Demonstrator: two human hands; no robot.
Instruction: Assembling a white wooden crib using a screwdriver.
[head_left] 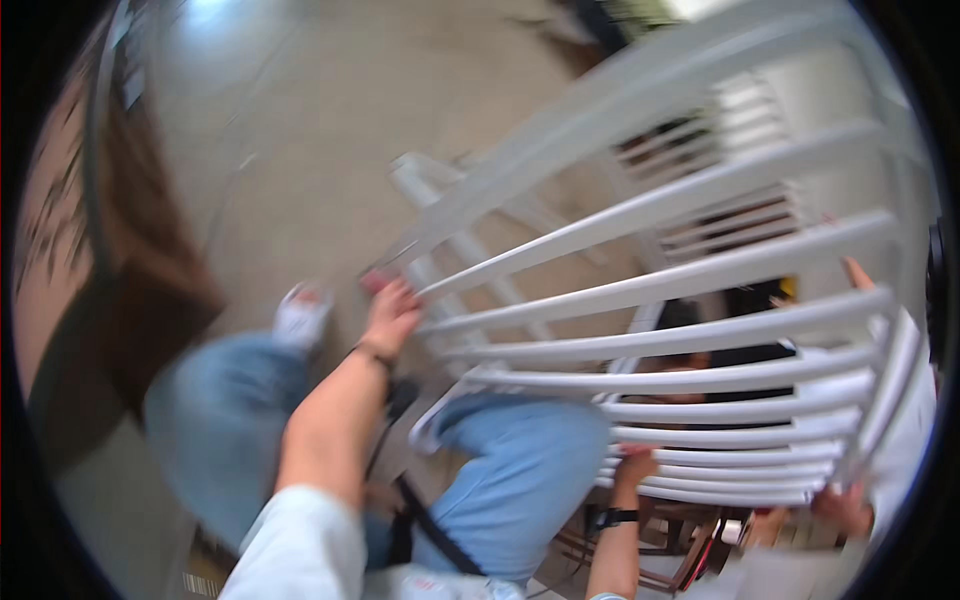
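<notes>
The white slatted frame [700, 300] was tilted above the tiled floor [330, 110], across the person's knees. The left hand [390, 315] gripped its top rail near the corner, fingers closed on it. The right hand [632, 466] held a lower slat. Another person's hand [845, 508] touched the frame's lower right end.
</notes>
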